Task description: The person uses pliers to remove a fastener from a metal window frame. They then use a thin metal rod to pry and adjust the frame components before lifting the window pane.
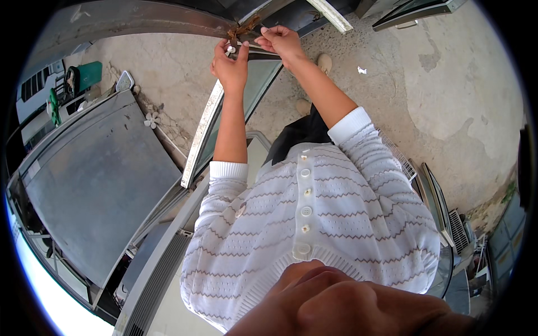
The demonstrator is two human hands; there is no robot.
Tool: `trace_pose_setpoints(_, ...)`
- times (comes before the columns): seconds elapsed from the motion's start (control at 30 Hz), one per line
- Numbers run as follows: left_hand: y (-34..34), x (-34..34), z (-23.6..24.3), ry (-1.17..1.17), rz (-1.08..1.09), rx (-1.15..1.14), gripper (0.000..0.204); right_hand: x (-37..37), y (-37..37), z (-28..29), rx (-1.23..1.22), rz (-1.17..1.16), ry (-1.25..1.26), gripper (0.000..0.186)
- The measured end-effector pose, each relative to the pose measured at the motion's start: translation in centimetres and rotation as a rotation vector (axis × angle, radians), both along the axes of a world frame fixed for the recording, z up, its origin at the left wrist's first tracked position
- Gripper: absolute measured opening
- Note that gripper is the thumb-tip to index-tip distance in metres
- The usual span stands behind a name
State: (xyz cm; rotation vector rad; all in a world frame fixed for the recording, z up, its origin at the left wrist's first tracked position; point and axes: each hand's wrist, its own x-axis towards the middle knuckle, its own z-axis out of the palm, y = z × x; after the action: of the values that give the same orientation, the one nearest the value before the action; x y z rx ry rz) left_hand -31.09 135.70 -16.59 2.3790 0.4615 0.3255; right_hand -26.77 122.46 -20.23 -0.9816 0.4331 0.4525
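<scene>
A rusty brown metal fitting (245, 28) sits on a long grey metal beam (140, 19) at the far side. Just below that fitting, my left hand (230, 68) has its thumb and fingers curled around a small white piece (230, 50). My right hand (282, 43) is at the fitting's right side, thumb and forefinger pinched together. Whatever is between those fingertips, if anything, is too small to name. Under both hands leans a glass panel with a worn white frame (203, 131).
A big grey metal cabinet (103, 185) stands at left, with a green container (89, 75) beyond it. A white air-conditioner-like casing (162, 269) is close on my left. Another framed panel (417, 15) juts in at far right. Panels and racks (443, 207) lean at right. White scrap (361, 70) lies on the concrete.
</scene>
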Motion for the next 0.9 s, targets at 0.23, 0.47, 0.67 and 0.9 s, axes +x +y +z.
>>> trace_pose_setpoints(0.23, 0.6, -0.2, -0.5, 0.003, -0.034, -0.072, 0.061, -0.5, 0.0, 1.4, -0.219, -0.019, -0.277, 0.017)
trace_pose_setpoints(0.47, 0.4, -0.6, 0.9, 0.089, -0.106, -0.006, 0.060, -1.4, 0.2, 5.9, -0.926, 0.134, -0.816, 0.018)
trace_pose_setpoints(0.67, 0.9, -0.8, 0.2, 0.089, -0.145, -0.080, 0.052, -2.0, 4.1, 6.1, -1.295, 0.173, -1.207, 0.019)
trace_pose_setpoints(0.9, 2.0, -0.4, -0.7, 0.077, -0.173, -0.078, 0.049, -2.3, 2.6, 6.1, -1.222, 0.136, -1.261, 0.010)
